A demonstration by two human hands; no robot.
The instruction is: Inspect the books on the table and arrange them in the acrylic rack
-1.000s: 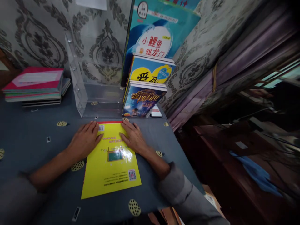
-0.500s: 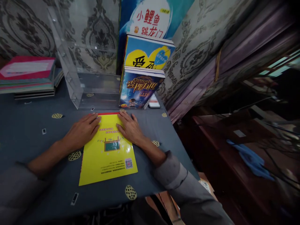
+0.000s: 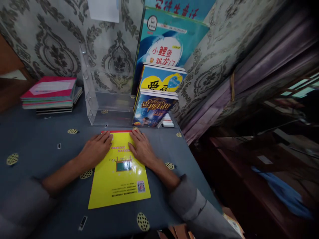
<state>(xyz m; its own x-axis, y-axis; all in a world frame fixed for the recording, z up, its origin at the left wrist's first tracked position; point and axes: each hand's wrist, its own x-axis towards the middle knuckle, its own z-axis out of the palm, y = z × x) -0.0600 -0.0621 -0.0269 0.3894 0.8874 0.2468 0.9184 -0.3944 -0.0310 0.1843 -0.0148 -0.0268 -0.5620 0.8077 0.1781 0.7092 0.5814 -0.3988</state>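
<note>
A yellow book (image 3: 107, 186) lies flat on the table, its printing upside down to me, with a small chalkboard picture and a QR code on the cover. My left hand (image 3: 96, 149) rests palm down across its far left edge, fingers stretched out. Across the far right part lies my right hand (image 3: 142, 149), also flat, with the thumb on the cover. Both sets of fingertips reach the red strip along the far edge. Neither hand is gripping anything.
Behind the book stands a clear acrylic rack (image 3: 112, 118), with several upright books (image 3: 153, 109) in its right side. A stack of books and papers (image 3: 50, 89) sits at the back left. The patterned tablecloth (image 3: 45, 159) ends at right, beside a dark reddish cabinet (image 3: 224, 156).
My view has tilted up and shifted left, showing more of the rack's books and the wall. Both hands stay flat on the yellow book, which looks unmoved on the table.
</note>
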